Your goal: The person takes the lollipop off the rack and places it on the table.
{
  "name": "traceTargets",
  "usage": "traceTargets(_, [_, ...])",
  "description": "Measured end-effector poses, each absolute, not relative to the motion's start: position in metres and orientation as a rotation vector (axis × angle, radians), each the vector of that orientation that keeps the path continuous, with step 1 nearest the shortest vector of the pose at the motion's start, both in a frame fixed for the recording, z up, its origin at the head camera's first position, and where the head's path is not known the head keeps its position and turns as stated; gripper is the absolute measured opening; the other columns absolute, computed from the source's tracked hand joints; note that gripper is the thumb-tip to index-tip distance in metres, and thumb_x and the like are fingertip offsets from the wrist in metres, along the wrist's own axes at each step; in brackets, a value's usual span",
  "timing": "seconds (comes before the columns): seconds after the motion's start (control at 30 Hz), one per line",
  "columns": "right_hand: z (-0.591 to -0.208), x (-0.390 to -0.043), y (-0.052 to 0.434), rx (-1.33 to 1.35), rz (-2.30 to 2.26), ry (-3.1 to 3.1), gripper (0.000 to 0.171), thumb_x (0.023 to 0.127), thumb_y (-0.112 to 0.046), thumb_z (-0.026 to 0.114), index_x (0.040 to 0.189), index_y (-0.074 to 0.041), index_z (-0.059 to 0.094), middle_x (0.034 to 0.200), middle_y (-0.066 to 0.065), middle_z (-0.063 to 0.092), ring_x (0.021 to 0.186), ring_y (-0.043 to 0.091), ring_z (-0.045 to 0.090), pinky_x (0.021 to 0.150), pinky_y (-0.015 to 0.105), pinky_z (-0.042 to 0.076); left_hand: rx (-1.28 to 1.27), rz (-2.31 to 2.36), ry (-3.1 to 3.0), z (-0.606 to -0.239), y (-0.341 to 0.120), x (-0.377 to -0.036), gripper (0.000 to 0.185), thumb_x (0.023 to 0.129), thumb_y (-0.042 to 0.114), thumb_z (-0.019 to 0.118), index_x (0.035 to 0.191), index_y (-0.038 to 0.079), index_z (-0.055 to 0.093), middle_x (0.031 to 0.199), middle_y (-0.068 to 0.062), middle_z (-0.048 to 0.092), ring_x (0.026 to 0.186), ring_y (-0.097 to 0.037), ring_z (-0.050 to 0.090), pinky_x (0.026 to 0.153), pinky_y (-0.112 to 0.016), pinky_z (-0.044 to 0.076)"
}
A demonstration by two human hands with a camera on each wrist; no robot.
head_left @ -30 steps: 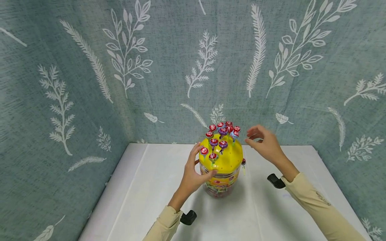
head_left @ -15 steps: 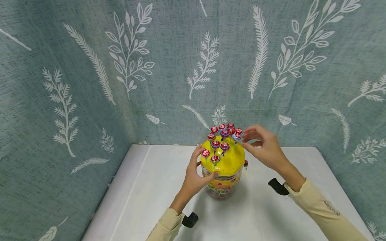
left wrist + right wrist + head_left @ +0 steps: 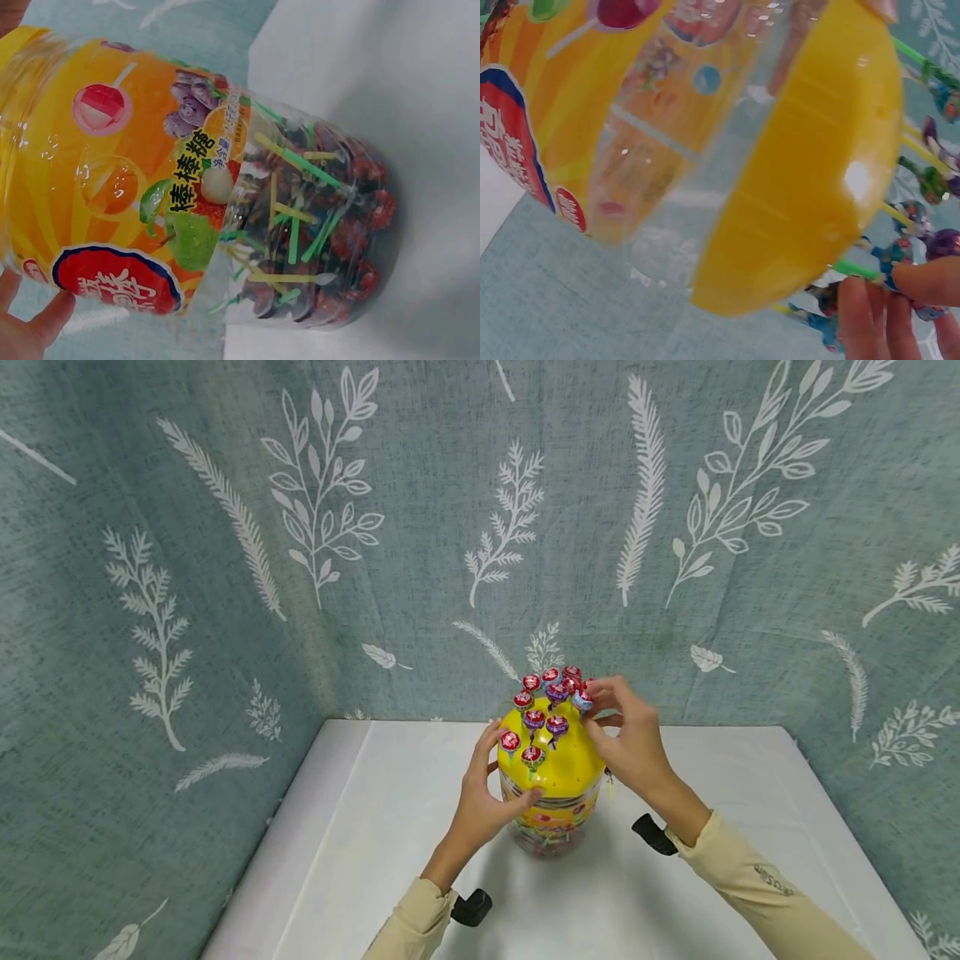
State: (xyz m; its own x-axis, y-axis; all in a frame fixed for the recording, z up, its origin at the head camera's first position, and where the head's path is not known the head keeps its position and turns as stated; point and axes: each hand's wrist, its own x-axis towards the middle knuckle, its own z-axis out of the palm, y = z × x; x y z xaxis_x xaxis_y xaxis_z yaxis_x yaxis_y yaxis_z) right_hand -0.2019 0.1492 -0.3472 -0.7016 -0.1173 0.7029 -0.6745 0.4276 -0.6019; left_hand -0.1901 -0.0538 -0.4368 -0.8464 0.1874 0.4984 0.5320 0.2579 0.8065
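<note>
Right hand (image 3: 626, 739) has just been brought in from beside the jar, and a blue-wrapped lollipop (image 3: 581, 699) on the domed yellow lid (image 3: 558, 760) is now pinched by its fingertips, while the clear plastic lollipop jar (image 3: 551, 822) on the white table (image 3: 360, 860) is steadied by the curled left hand (image 3: 483, 793), so a pull seems set up

Lollipops (image 3: 551, 710) atop jar (image 3: 553, 810), centre table (image 3: 360, 860)

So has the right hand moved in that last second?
Yes. The right hand has moved left, closing the gap to the yellow domed lid of the clear plastic jar, and now pinches a blue-wrapped lollipop standing there.
</note>
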Motion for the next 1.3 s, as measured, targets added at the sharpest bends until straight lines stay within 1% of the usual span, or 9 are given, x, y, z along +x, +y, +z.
traceTargets(0.17, [-0.370, -0.221, 0.154, 0.654, 1.276, -2.094, 0.041, 0.073, 0.021, 0.067, 0.106, 0.002, 0.052, 0.093, 0.017, 0.062, 0.080, 0.027, 0.064, 0.063, 0.041, 0.056, -0.663, -1.620, -2.235, -0.435, -0.053, -0.189, 0.079, 0.077, 0.014, 0.075, 0.143, 0.005, 0.032, 0.153, -0.009, 0.024, 0.137, -0.028, 0.028, 0.095, -0.056, 0.039])
traceTargets(0.37, [-0.375, -0.226, 0.157, 0.679, 1.287, -2.104, 0.042, 0.075, 0.018, 0.066, 0.109, -0.001, 0.050, 0.098, 0.013, 0.062, 0.083, 0.022, 0.063, 0.066, 0.034, 0.057, -0.665, -1.615, -2.228, -0.433, -0.053, -0.189, 0.080, 0.076, 0.013, 0.075, 0.142, 0.003, 0.032, 0.152, -0.011, 0.025, 0.136, -0.030, 0.028, 0.094, -0.057, 0.040])
traceTargets(0.5, [-0.374, -0.226, 0.158, 0.686, 1.286, -2.093, 0.043, 0.075, 0.018, 0.066, 0.110, -0.001, 0.051, 0.097, 0.013, 0.062, 0.083, 0.021, 0.063, 0.067, 0.032, 0.056, -0.678, -1.611, -2.213, -0.436, -0.053, -0.191, 0.080, 0.077, 0.014, 0.076, 0.143, 0.004, 0.032, 0.152, -0.011, 0.024, 0.136, -0.032, 0.029, 0.093, -0.058, 0.040])
traceTargets(0.67, [-0.371, -0.224, 0.157, 0.668, 1.306, -2.077, 0.043, 0.075, 0.019, 0.066, 0.112, 0.001, 0.053, 0.096, 0.014, 0.063, 0.082, 0.023, 0.064, 0.069, 0.022, 0.054, -0.659, -1.572, -2.228, -0.456, -0.055, -0.203, 0.084, 0.076, 0.020, 0.078, 0.145, 0.014, 0.031, 0.154, -0.001, 0.023, 0.137, -0.024, 0.029, 0.093, -0.054, 0.041])
traceTargets(0.8, [-0.354, -0.215, 0.156, 0.661, 1.322, -2.044, 0.042, 0.074, 0.021, 0.065, 0.112, 0.006, 0.052, 0.092, 0.019, 0.064, 0.079, 0.028, 0.063, 0.069, 0.018, 0.053, -0.654, -1.562, -2.234, -0.467, -0.057, -0.209, 0.085, 0.076, 0.027, 0.078, 0.146, 0.022, 0.030, 0.154, 0.005, 0.021, 0.137, -0.020, 0.029, 0.094, -0.051, 0.042])
traceTargets(0.9, [-0.340, -0.207, 0.157, 0.662, 1.320, -2.036, 0.042, 0.074, 0.021, 0.065, 0.112, 0.010, 0.051, 0.091, 0.022, 0.063, 0.079, 0.032, 0.061, 0.069, 0.018, 0.052, -0.669, -1.572, -2.218, -0.469, -0.057, -0.210, 0.084, 0.077, 0.028, 0.077, 0.146, 0.023, 0.030, 0.154, 0.006, 0.021, 0.137, -0.020, 0.028, 0.094, -0.052, 0.041])
traceTargets(1.0, [-0.332, -0.204, 0.161, 0.657, 1.321, -2.047, 0.042, 0.075, 0.021, 0.065, 0.113, 0.011, 0.050, 0.092, 0.023, 0.063, 0.079, 0.033, 0.061, 0.068, 0.016, 0.052, -0.667, -1.574, -2.222, -0.468, -0.057, -0.209, 0.084, 0.077, 0.028, 0.077, 0.146, 0.024, 0.029, 0.154, 0.007, 0.021, 0.137, -0.018, 0.027, 0.095, -0.052, 0.042])
traceTargets(1.2, [-0.329, -0.207, 0.171, 0.622, 1.339, -2.085, 0.041, 0.077, 0.018, 0.064, 0.115, 0.011, 0.050, 0.094, 0.022, 0.063, 0.079, 0.030, 0.060, 0.066, 0.014, 0.050, -0.655, -1.567, -2.232, -0.469, -0.057, -0.209, 0.084, 0.077, 0.029, 0.077, 0.146, 0.025, 0.028, 0.154, 0.008, 0.020, 0.137, -0.017, 0.028, 0.095, -0.051, 0.041])
traceTargets(1.3, [-0.331, -0.208, 0.176, 0.600, 1.346, -2.098, 0.043, 0.076, 0.018, 0.065, 0.115, 0.010, 0.051, 0.094, 0.021, 0.063, 0.079, 0.028, 0.060, 0.064, 0.014, 0.051, -0.655, -1.563, -2.232, -0.470, -0.057, -0.210, 0.084, 0.077, 0.031, 0.076, 0.146, 0.026, 0.029, 0.154, 0.007, 0.021, 0.137, -0.018, 0.027, 0.095, -0.051, 0.041])
